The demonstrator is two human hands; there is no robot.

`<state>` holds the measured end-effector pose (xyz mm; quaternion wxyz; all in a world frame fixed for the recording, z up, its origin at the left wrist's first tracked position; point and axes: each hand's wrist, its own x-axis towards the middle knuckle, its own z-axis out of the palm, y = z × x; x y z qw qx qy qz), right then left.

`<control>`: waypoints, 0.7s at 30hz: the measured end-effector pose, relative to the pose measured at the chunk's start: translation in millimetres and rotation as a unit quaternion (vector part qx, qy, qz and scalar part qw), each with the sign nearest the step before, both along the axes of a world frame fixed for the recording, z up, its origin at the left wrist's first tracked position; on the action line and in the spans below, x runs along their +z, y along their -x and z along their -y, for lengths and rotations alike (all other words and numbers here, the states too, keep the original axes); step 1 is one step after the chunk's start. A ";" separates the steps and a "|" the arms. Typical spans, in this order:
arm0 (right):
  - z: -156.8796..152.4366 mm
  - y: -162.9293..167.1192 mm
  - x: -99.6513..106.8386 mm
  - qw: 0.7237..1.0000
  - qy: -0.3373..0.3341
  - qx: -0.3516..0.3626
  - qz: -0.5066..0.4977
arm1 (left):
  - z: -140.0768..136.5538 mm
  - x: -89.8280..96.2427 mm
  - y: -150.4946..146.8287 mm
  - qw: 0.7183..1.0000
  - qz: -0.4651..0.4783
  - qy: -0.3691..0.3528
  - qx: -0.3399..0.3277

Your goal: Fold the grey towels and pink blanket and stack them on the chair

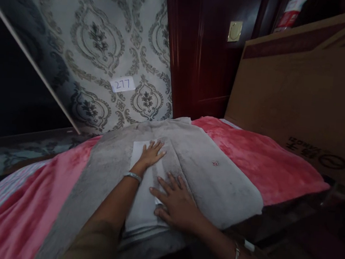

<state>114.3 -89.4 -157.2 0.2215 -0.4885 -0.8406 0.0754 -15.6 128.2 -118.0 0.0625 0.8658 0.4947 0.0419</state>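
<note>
Patterned wallpaper [98,41] rises behind the grey blanket [225,179], where our white cloth [140,214] lies folded. Our left hand [152,155] rests splayed near its far end, our right hand [179,205] splayed across its right side, neither grasping. Folding looks largely done, layers stacked; whether any remains, we cannot tell.

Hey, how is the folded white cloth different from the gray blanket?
The folded white cloth is paler; the gray blanket is darker. The folded white cloth covers a small patch, while the gray blanket spreads much wider. The folded white cloth lies on top, under the left hand; the gray blanket lies beneath it. Both are fabric.
</note>
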 end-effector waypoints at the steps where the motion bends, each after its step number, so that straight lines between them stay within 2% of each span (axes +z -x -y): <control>1: -0.2 -0.5 1.1 1.000 0.001 -0.001 0.004 | 2.3 2.3 0.3 1.000 0.000 0.003 0.001; 4: 0.0 -1.5 1.2 1.000 0.003 -0.003 0.017 | 16.7 7.2 7.1 1.000 0.000 0.015 0.002; 7: 0.6 -1.5 -0.7 0.999 0.010 -0.008 0.032 | 46.6 6.4 26.5 1.000 -0.003 0.023 0.003; 15: 1.1 -0.5 -0.8 0.999 0.008 -0.005 0.053 | 160.8 -16.2 93.9 0.999 0.038 -0.007 0.031; 21: 0.3 -0.9 -0.3 0.998 0.006 -0.010 0.062 | 209.5 -30.1 117.4 0.990 0.127 -0.005 0.054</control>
